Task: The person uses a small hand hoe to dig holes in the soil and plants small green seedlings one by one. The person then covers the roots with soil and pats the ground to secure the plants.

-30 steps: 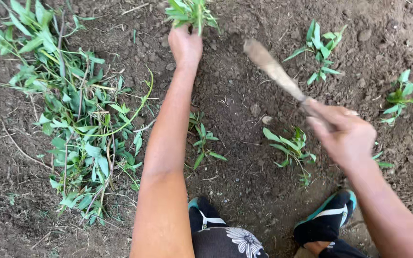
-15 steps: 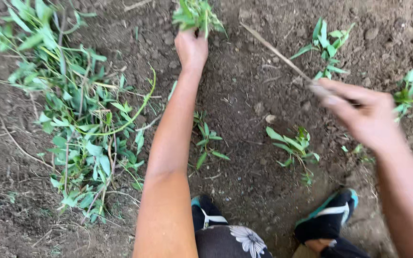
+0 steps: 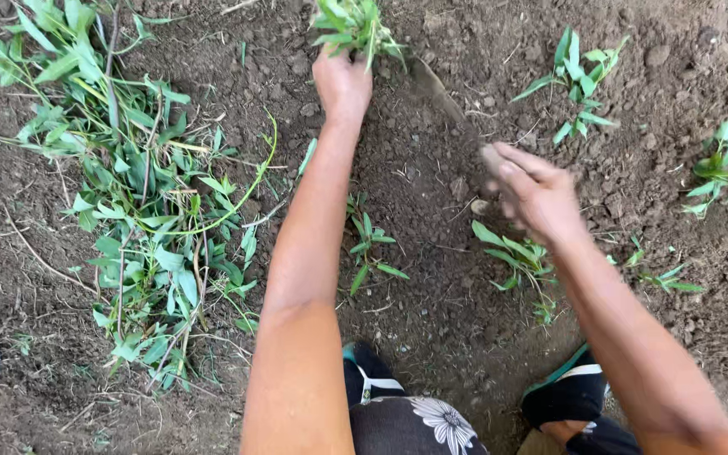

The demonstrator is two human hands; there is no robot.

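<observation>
My left hand reaches forward at the top centre and is closed around the base of a leafy green cutting that stands upright in the dark soil. To its right, my right hand is blurred by motion and grips a thin wooden stick. The stick points up and left, and its tip meets the soil just right of the cutting held in my left hand.
A loose pile of green cuttings lies on the soil at the left. Small planted cuttings stand between my arms, under my right wrist, and at the far right. My sandalled feet are at the bottom.
My right hand has swung the stick down and to the left, from raised above the soil to its tip at the ground beside the held cutting. My left hand has stayed on the cutting.
</observation>
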